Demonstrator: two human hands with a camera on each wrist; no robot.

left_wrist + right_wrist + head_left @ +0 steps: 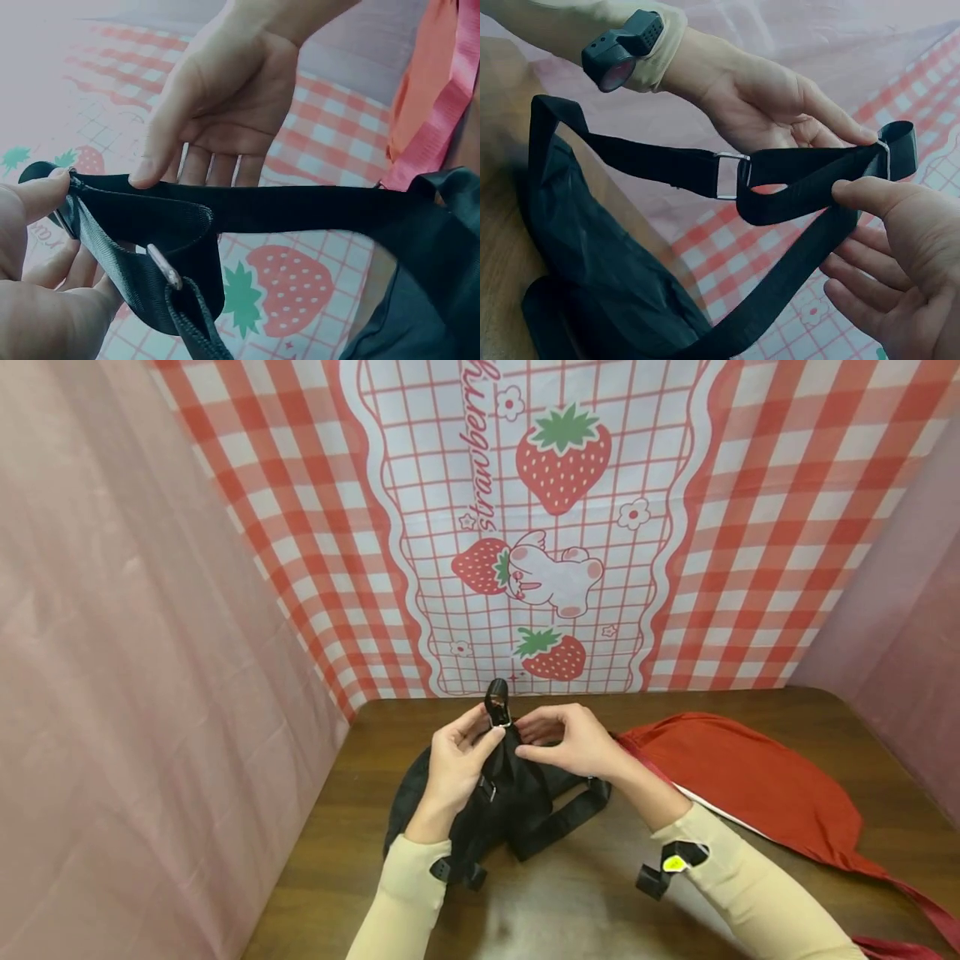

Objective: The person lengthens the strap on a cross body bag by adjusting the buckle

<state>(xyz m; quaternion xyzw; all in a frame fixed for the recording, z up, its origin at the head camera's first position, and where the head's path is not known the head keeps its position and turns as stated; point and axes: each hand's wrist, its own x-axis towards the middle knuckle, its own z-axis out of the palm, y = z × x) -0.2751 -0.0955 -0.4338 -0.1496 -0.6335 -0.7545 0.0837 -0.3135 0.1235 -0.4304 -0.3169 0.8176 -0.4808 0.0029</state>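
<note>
A black fabric bag (517, 806) with webbing straps lies on the table under both hands. My left hand (453, 764) pinches the black strap (300, 210) at a metal slider (887, 159), where a short loop stands up above the fingertips. Opposite it, my right hand (573, 739) has its thumb on the near face of the strap and its fingers behind, close to the left fingertips. Between the hands and the bag, the webbing doubles into a loop through a second metal slider (165, 266). The bag's body (615, 247) hangs limp below.
To the right, a red fabric piece (738, 777) with a red strap (918, 897) lies on the wooden table (570, 893). Behind stands a red-checked strawberry cloth (780, 510). Pink curtains (150, 635) flank the table. Each wrist carries a small black camera (619, 56).
</note>
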